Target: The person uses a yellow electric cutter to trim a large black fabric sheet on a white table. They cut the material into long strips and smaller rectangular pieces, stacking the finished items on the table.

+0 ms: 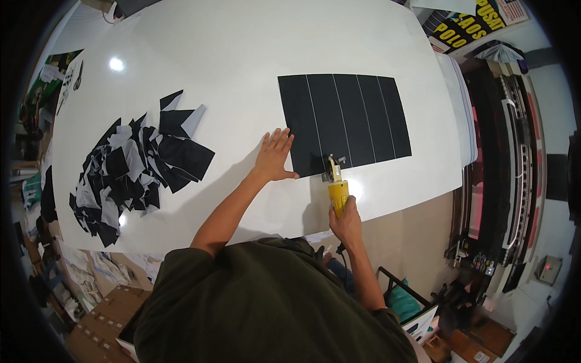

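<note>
A black fabric panel marked with several pale lines lies flat on the white table. My left hand rests with fingers spread at the panel's left edge, its fingertips touching or just beside the cloth. In my right hand is the yellow body of an electric fabric cutter, gripped from behind. The cutter's metal head stands at the panel's near edge, close to the first pale line. Whether the blade has entered the cloth is too small to tell.
A loose heap of black and grey fabric scraps covers the table's left part. Scissors lie near the far left edge. Fabric rolls stand beyond the right edge. Brown cardboard boxes sit on the floor at lower left.
</note>
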Tool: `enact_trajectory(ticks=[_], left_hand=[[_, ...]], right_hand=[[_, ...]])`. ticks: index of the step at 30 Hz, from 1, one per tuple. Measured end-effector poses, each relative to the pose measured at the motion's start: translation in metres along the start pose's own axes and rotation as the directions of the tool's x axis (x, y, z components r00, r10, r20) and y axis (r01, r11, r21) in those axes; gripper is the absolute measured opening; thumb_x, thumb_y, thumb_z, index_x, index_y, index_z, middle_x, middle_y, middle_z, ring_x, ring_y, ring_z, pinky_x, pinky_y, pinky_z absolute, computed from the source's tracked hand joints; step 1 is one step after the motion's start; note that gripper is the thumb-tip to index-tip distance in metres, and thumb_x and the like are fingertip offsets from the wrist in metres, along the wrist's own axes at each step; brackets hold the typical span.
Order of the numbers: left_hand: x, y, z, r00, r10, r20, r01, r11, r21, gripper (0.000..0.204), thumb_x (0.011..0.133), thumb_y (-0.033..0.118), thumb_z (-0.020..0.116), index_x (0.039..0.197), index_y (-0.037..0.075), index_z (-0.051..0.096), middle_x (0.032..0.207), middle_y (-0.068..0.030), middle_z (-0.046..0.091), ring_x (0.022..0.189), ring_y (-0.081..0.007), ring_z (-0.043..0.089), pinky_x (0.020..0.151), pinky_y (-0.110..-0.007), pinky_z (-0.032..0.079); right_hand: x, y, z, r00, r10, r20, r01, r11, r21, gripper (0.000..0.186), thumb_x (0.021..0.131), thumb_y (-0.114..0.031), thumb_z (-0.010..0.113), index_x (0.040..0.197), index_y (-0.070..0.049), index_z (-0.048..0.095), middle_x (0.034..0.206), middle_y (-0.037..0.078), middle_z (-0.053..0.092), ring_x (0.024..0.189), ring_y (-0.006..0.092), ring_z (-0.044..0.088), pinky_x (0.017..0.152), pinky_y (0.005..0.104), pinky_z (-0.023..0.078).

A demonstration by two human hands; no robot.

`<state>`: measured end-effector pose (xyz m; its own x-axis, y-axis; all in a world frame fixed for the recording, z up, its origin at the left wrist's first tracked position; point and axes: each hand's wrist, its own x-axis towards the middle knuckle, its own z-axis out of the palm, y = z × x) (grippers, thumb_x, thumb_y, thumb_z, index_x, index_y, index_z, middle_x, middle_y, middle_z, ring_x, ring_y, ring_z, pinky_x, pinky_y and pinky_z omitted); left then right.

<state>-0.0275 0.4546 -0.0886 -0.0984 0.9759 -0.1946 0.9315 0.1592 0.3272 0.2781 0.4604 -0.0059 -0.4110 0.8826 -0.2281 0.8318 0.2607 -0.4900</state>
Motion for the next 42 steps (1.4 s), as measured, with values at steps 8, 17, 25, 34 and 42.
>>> enact_trajectory(ticks=[8,17,25,34,42], left_hand=[[-0.001,0.000,0.002,1.000,-0.006,0.007,0.006,1.000,0.005,0.132,0.070,0.078,0.078,0.165,0.004,0.024,0.174,-0.0156,0.014,0.162,-0.0369,0.009,0.130,-0.058,0.007],[-0.003,-0.002,0.002,1.000,-0.004,-0.025,0.004,1.000,-0.016,0.132,0.069,0.075,0.080,0.165,0.004,0.025,0.174,-0.0151,0.017,0.161,-0.0358,0.011,0.130,-0.058,0.008],[-0.006,-0.003,0.002,0.996,0.014,-0.086,-0.018,0.999,-0.047,0.130,0.066,0.073,0.083,0.163,0.002,0.030,0.172,-0.0176,0.020,0.160,-0.0386,0.014,0.128,-0.060,0.011],[-0.007,-0.002,0.003,0.989,0.009,-0.145,-0.013,0.999,-0.031,0.131,0.062,0.073,0.084,0.161,0.003,0.035,0.171,-0.0165,0.026,0.159,-0.0367,0.019,0.129,-0.058,0.012],[-0.008,-0.004,0.001,0.986,0.015,-0.167,-0.024,0.998,-0.056,0.130,0.061,0.072,0.086,0.159,0.001,0.037,0.169,-0.0170,0.028,0.158,-0.0372,0.021,0.129,-0.058,0.012]], right_hand=[[0.047,-0.023,0.001,1.000,-0.028,-0.004,0.028,0.999,-0.029,0.044,0.096,-0.022,0.069,0.116,0.004,0.041,0.100,0.038,0.066,0.089,0.0567,0.067,0.075,0.0562,0.056],[0.111,-0.050,0.002,0.999,-0.045,0.008,0.045,0.997,-0.057,0.048,0.096,-0.026,0.069,0.119,0.005,0.041,0.105,0.038,0.065,0.094,0.0561,0.067,0.080,0.0577,0.056],[0.162,-0.074,0.001,0.999,-0.026,0.026,0.029,0.996,-0.087,0.052,0.095,-0.030,0.070,0.122,0.004,0.041,0.110,0.037,0.065,0.099,0.0541,0.068,0.085,0.0573,0.056],[0.217,-0.095,0.002,0.994,-0.109,-0.016,0.107,0.989,-0.102,0.051,0.094,-0.033,0.071,0.116,0.002,0.041,0.103,0.038,0.069,0.096,0.0558,0.069,0.081,0.0555,0.059],[0.260,-0.118,0.003,0.993,-0.116,-0.040,0.111,0.989,-0.097,0.055,0.092,-0.035,0.072,0.117,0.003,0.041,0.106,0.039,0.069,0.098,0.0561,0.069,0.084,0.0562,0.058]])
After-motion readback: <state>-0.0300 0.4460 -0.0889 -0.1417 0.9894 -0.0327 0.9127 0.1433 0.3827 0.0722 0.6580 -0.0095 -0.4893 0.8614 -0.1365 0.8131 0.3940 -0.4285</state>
